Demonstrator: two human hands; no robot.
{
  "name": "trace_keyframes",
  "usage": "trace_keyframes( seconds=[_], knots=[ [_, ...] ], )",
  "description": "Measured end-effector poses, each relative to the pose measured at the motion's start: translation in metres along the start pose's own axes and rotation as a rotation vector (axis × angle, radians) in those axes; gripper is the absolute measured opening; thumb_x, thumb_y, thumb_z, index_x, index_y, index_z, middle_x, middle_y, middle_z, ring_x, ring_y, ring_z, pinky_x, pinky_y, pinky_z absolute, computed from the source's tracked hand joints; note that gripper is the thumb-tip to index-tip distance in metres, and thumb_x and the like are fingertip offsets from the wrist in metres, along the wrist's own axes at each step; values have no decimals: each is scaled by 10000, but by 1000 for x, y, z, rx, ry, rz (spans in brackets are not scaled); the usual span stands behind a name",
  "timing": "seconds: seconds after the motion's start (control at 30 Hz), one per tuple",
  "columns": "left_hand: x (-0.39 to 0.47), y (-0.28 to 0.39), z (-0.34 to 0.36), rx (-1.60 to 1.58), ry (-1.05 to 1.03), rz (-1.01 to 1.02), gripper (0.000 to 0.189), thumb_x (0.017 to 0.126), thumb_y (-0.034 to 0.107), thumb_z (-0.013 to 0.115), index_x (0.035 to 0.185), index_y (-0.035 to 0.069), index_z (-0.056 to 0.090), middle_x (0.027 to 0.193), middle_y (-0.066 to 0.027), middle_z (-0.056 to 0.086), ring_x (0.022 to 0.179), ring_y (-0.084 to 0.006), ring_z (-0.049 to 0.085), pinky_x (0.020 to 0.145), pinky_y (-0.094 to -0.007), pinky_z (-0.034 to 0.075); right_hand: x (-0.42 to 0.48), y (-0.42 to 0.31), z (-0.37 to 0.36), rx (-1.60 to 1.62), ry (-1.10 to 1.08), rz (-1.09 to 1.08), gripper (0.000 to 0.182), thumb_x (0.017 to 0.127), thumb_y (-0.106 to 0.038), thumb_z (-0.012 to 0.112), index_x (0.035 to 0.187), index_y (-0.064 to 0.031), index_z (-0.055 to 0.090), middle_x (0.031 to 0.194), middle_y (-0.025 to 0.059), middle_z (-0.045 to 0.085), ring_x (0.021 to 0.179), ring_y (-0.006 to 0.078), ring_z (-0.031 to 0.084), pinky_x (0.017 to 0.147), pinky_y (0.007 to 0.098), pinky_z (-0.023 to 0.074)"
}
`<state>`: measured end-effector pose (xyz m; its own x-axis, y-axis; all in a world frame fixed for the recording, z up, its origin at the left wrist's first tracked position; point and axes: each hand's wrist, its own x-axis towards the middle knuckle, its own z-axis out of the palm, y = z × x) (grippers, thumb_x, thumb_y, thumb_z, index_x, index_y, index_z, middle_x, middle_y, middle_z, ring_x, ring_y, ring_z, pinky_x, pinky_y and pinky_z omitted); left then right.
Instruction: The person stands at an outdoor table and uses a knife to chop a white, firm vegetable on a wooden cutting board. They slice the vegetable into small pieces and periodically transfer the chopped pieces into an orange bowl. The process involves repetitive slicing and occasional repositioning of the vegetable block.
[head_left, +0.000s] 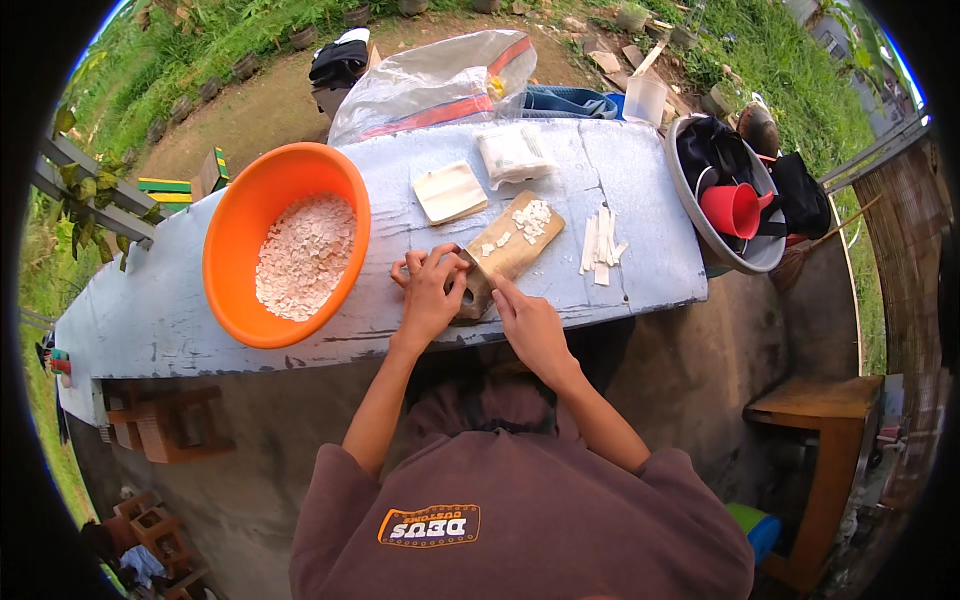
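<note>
On the table's near side lies a wooden cutting board (517, 238) with a hole in its near end. My right hand (534, 330) grips a knife (478, 267), whose blade crosses the board. Beside the blade, my left hand (431, 289) rests with bent fingers at the board's left edge; whatever is under them is hidden. Small pale cut pieces (532, 219) sit on the board's far end, with a few nearer the blade. Pale flat strips (600, 241) lie to the right. Beyond the board are a stack of pale square sheets (450, 192) and a clear plastic pack (514, 154).
A large orange basin (217, 247) at left holds many small pale pieces. At the table's right end stands a grey tub (686, 202) with a red dipper (729, 211) in it. A clear plastic sack (427, 86) lies along the far edge of the table (180, 315).
</note>
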<state>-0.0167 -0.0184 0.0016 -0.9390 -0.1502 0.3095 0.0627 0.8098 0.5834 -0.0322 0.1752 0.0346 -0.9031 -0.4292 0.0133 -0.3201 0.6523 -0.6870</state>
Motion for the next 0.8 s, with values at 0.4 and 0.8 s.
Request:
trace_keyframes(
  seconds=[0.4,0.8],
  knots=[
    [-1,4,0,35,43,-15,106,899,178,698,1004,166,701,1252,10,635,1165,-265,467,1053,-512,214,23,-10,15,-76,32,-37,337,1071,-303,545,1372,-174,626,769,242,695,741,459,700,655,554,537],
    [-4,8,3,5,78,-148,126,886,232,756,954,140,704,1104,18,626,1132,-248,477,1028,-500,234,-7,-9,10,-85,-3,9,336,1073,-305,543,1370,-177,635,773,245,693,740,456,698,652,563,533]
  ],
)
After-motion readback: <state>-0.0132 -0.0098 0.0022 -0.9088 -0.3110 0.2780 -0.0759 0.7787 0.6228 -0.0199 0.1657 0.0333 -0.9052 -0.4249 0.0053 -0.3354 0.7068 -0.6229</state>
